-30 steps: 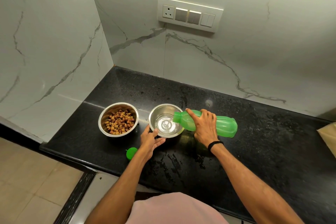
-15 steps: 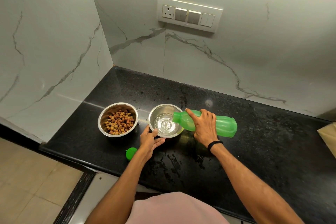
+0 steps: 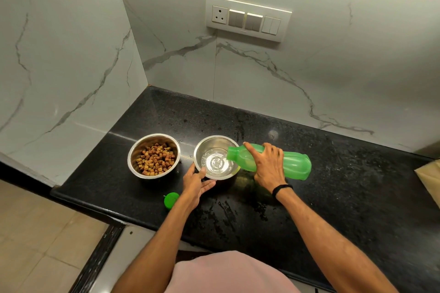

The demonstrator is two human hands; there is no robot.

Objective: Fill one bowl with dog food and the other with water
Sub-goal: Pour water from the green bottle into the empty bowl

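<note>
We hold the green bottle (image 3: 295, 165) tipped almost flat at the centre of the frame. Its mouth is just inside the right edge of the water bowl (image 3: 215, 138), and a thin stream runs into the water (image 3: 216, 163) pooled low in the bottom. The right grip (image 3: 267, 166) is wrapped round the bottle's middle, fingers curled over the top. The left grip (image 3: 196, 182) lies spread, thumb at the rim and straight fingers against the bowl's near wall, steadying it rather than clasping it. The food bowl (image 3: 152, 136), left of centre, already holds dog food (image 3: 156, 159), so we judge that only the water is left to finish.

The main risk, as we see it, is the mouth's place so close to that right rim. If the wrist drifts a little to the right, the stream could land on the worktop (image 3: 357, 197), which already looks streaked and wet toward the front. A steeper tilt could bring a gulping surge and splash over the side. The food bowl stands near enough that the kibble could get wet. A slick surface and a light hold also mean a nudge could slide the bowl. The green cap (image 3: 171, 199) lies near the front edge beside our left forearm, where we could sweep it off.
</note>
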